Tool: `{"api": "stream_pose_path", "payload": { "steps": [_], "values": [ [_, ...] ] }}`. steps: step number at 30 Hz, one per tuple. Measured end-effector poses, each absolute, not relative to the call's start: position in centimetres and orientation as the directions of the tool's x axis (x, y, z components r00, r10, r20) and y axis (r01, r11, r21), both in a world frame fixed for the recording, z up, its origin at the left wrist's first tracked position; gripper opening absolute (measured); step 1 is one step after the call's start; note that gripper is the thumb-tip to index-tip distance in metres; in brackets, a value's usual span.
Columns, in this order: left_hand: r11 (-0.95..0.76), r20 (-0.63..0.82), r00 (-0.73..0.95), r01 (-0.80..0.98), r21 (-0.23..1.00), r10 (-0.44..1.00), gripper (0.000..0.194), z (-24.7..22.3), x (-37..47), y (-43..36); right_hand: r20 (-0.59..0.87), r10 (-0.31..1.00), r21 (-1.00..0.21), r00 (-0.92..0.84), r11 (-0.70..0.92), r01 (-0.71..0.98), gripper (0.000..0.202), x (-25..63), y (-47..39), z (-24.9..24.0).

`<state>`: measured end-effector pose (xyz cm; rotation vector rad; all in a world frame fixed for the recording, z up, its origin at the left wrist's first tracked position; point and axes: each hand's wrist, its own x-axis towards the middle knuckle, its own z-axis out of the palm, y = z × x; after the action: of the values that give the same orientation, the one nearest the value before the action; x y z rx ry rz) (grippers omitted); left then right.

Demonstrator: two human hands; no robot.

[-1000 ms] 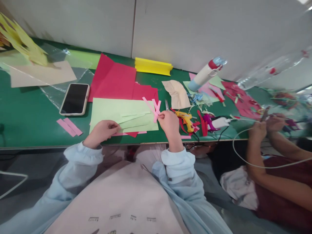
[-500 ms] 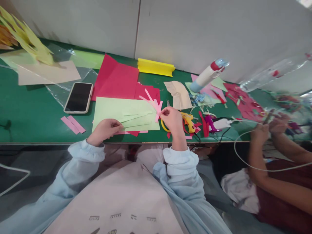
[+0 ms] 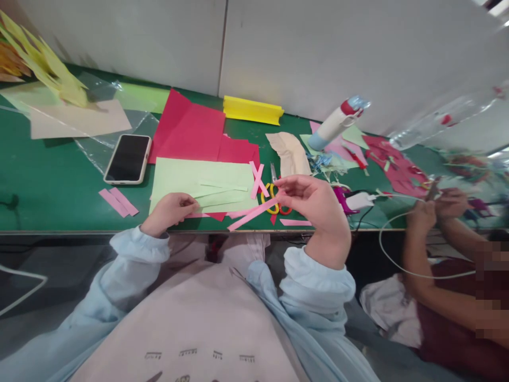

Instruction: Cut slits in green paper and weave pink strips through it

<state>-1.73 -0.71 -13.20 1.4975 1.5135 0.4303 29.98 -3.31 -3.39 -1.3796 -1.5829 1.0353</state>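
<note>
My left hand (image 3: 172, 211) is closed on the ends of thin green paper strips (image 3: 220, 198), which fan out over a pale green sheet (image 3: 175, 175). Farther right, my right hand (image 3: 308, 204) pinches a pink paper strip (image 3: 253, 214) that slants down to the left, past the table's front edge area. Two crossed pink strips (image 3: 259, 179) lie at the sheet's right edge. Scissors (image 3: 270, 197) with yellow and red handles rest just left of my right hand, partly hidden by the held strip and fingers.
A phone (image 3: 128, 159) and two pink strips (image 3: 119, 202) lie left of the sheet. Behind are red paper (image 3: 191, 124), a yellow folded piece (image 3: 253, 110) and a bottle (image 3: 336, 123). At the right, another person's hands (image 3: 435, 208) hold a tool near a white cable (image 3: 380, 239).
My right hand has moved right and toward the table's front edge with a pink strip, away from the crossed strips. The scissors show more. My left hand has barely moved.
</note>
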Motion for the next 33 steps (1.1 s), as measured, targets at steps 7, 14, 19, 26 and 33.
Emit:
{"api": "stream_pose_path", "payload": {
  "steps": [7,14,19,26,33],
  "values": [
    [0.171,-0.352,0.179,0.624,0.763,0.918,0.031,-13.1,-1.8,-0.8,-0.082,0.976,-0.952,-0.202,-0.017,0.305,0.035,28.7,-2.8,-6.5],
    [0.04,-0.065,0.004,0.75,0.661,0.998,0.034,-11.9,-0.7,-2.4,-0.102,0.974,-0.961,-0.204,-0.043,0.274,0.032,26.6,-2.0,-10.6],
    [-0.106,-0.07,0.236,0.657,0.746,0.969,0.033,-10.5,2.3,-4.1,-0.112,0.978,-0.982,-0.173,-0.082,0.172,0.034,24.6,-2.4,-11.3],
    [-0.113,-0.16,0.434,0.539,0.835,0.887,0.032,-11.6,4.4,-5.1,-0.103,0.989,-0.994,-0.108,-0.1,0.04,0.037,23.0,-4.0,-11.9],
    [-0.137,-0.076,0.383,0.5,0.855,0.921,0.034,-12.2,4.3,-5.9,-0.185,0.979,-0.983,-0.087,-0.186,-0.006,0.031,22.1,-5.9,-13.6]
  ]
}}
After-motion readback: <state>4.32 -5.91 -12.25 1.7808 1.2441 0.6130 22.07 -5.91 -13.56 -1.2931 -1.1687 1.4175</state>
